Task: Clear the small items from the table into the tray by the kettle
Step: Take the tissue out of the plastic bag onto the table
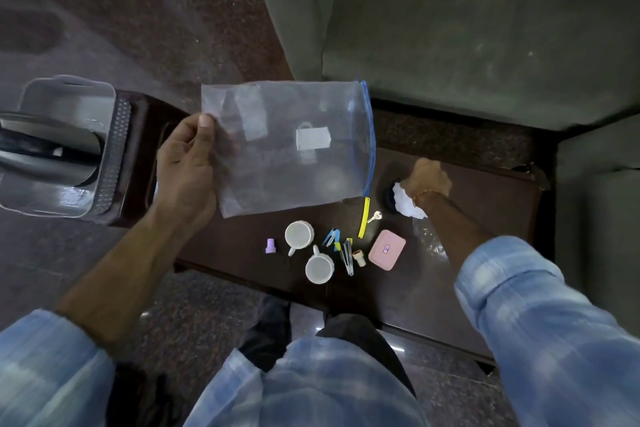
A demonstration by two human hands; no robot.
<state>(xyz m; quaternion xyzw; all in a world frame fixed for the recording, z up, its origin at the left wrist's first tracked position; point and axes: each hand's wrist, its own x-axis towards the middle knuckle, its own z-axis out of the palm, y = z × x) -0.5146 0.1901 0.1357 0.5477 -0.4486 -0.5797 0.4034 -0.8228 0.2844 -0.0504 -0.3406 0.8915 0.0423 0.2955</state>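
Small items lie clustered on the dark wooden table [467, 288] in front of me: two white cups [299, 235], a lilac cap [270, 246], clips [331, 237], a key [374, 217], a pink box [387, 250]. My left hand [185, 166] pinches the edge of a clear zip bag [287, 146], held above the table; my right hand [427, 180] is closed on crumpled white paper [408, 201] near the far edge. I judge this an early pickup: next, carry the paper left to the grey tray [117, 156] beside the kettle [45, 149]. Speckled stone floor and a green sofa [467, 28] surround the table.
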